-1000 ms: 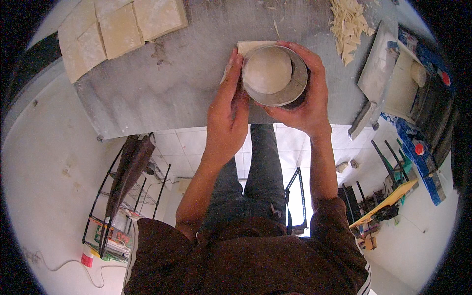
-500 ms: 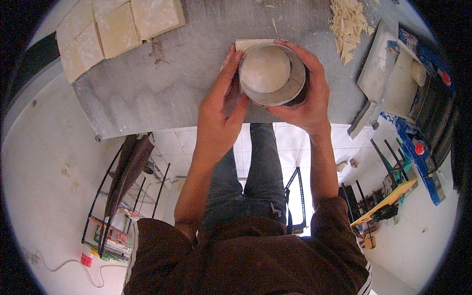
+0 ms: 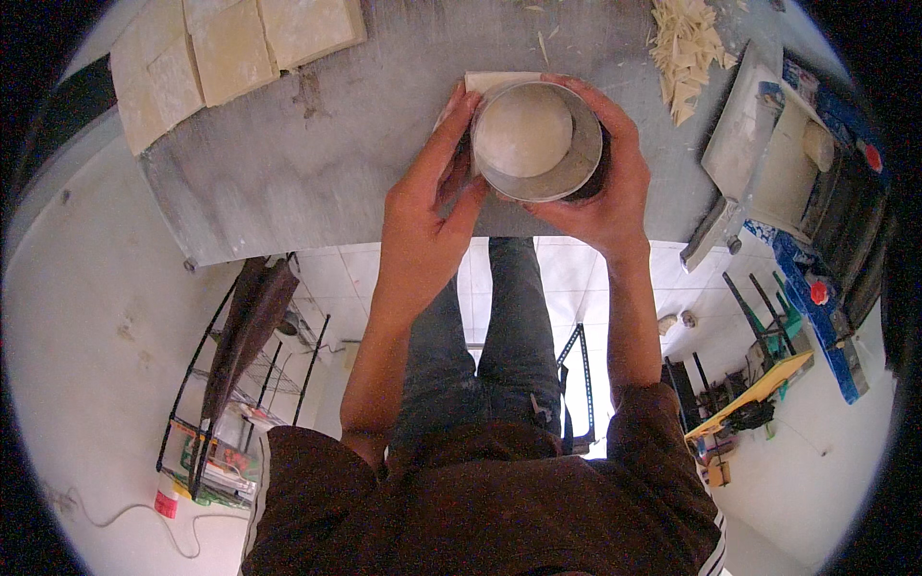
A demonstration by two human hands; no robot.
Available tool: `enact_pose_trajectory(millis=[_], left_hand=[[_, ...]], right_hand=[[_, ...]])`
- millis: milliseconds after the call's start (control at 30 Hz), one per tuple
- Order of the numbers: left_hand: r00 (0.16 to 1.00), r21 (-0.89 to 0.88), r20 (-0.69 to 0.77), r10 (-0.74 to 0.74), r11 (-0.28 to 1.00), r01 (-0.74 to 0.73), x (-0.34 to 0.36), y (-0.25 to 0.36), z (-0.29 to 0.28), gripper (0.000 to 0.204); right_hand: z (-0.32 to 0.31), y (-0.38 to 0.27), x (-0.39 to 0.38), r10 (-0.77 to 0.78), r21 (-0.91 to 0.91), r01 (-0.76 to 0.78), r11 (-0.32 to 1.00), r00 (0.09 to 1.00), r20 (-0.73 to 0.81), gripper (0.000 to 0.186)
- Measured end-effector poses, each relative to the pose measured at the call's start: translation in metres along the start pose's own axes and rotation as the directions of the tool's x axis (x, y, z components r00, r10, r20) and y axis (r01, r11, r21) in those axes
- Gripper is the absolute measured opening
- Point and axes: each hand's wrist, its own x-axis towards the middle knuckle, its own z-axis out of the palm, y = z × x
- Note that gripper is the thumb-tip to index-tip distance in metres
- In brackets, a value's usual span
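A round metal cutter (image 3: 576, 171), a short open-topped cylinder, stands over a pale square stack of dough (image 3: 501, 80) near the table's front edge. Down inside the cutter shows a pale, floury round. My right hand (image 3: 619, 182) curves round the cutter's right side, fingers at the far edge and thumb at the near side. My left hand (image 3: 427, 216) cups the left side, fingertips by the dough's far left corner and thumb at the cutter's near left. Its palm side and the lower part of the stack are hidden.
Floury square dough slabs (image 3: 230, 62) lie at the far left of the grey table (image 3: 317, 182). Dough scraps (image 3: 684, 58) are heaped at the far right. A cleaver (image 3: 735, 144) rests at the right edge, beside a blue-and-black item (image 3: 816, 278). A black rack (image 3: 206, 384) stands lower left.
The view has shifted very slightly. Both hands keep the same hold round the cutter, which sits a touch farther right and up in the picture.
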Motion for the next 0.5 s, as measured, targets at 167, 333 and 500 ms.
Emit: enact_pose_trajectory(millis=[167,333,500], left_hand=[[1.000,0.008,-0.006,-0.012,1.000,0.012,-0.0009,0.0002,0.0004,0.069],[1.000,0.020,-0.001,-0.006,1.000,0.006,0.0001,0.0038,0.0005,0.070],[1.000,0.077,0.002,0.003,0.997,-0.003,-0.0012,0.0087,0.0001,0.070]], right_hand=[[-0.0047,-0.0022,0.0006,-0.060,-0.084,0.067,0.994,0.995,0.081,0.104],[-0.0047,-0.0032,0.0021,-0.053,-0.092,0.060,0.994,0.995,0.083,0.105],[-0.0045,-0.0048,0.0026,-0.051,-0.121,0.060,0.991,0.996,0.080,0.106]])
